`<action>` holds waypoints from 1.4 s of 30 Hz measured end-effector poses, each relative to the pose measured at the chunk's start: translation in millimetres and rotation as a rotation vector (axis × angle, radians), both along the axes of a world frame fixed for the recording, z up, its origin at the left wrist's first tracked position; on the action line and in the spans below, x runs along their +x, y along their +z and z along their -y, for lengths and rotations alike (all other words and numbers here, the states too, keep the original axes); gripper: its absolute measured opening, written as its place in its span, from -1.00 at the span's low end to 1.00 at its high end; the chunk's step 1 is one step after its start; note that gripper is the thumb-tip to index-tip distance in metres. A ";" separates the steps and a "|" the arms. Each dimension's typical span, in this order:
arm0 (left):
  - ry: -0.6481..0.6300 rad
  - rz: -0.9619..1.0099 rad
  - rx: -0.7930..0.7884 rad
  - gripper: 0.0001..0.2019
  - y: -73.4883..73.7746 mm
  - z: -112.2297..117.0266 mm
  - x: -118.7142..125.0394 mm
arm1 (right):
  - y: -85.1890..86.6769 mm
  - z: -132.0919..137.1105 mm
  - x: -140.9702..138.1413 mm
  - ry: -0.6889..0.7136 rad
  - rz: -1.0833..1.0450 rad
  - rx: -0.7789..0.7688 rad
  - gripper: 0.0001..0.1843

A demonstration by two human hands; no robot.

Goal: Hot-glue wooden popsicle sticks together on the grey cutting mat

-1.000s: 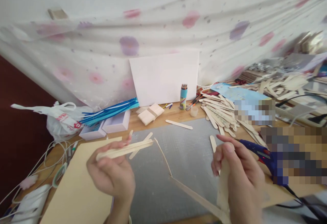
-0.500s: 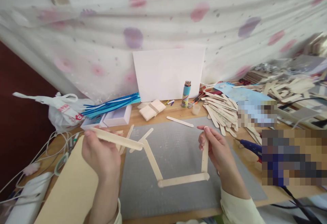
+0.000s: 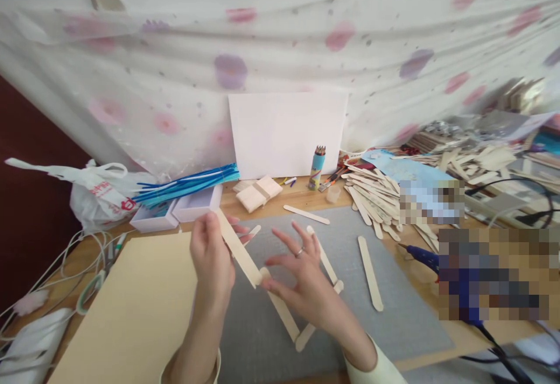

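My left hand is closed around the upper end of a wooden craft stick, tilted down to the right. Its lower end meets a second craft stick, and further sticks join end to end in a bent chain, including one beyond my right hand. My right hand reaches over the chain with fingers spread, thumb and forefinger close to the joint below the held stick; whether they touch it is unclear. A grey cutting mat lies underneath. One loose craft stick rests on its right side.
A glue gun lies at the right, partly pixelated. Behind are a heap of craft sticks, a blue pencil tube and a banded bundle of sticks. Tan card, scissors and cables occupy the left.
My right hand has let go of the far end stick and moved left towards the joint, its fingers spreading. My left hand has moved right, tilting its stick more steeply. The chain has folded narrower.
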State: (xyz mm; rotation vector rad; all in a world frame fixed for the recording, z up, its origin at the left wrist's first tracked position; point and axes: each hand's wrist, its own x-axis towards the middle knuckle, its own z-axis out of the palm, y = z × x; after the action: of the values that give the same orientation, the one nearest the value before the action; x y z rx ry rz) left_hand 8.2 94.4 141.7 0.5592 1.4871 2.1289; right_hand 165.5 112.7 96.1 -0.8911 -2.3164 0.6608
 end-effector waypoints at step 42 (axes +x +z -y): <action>-0.429 -0.276 -0.075 -0.62 -9.2 59.3 30.0 | 27.3 37.3 -10.4 0.082 -0.068 0.162 -0.69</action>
State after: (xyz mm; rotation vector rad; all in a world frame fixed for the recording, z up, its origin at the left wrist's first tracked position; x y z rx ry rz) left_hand 38.1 35.1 132.5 1.0724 1.4213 1.7080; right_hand 155.0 75.4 123.4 -0.6930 -2.3174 0.5202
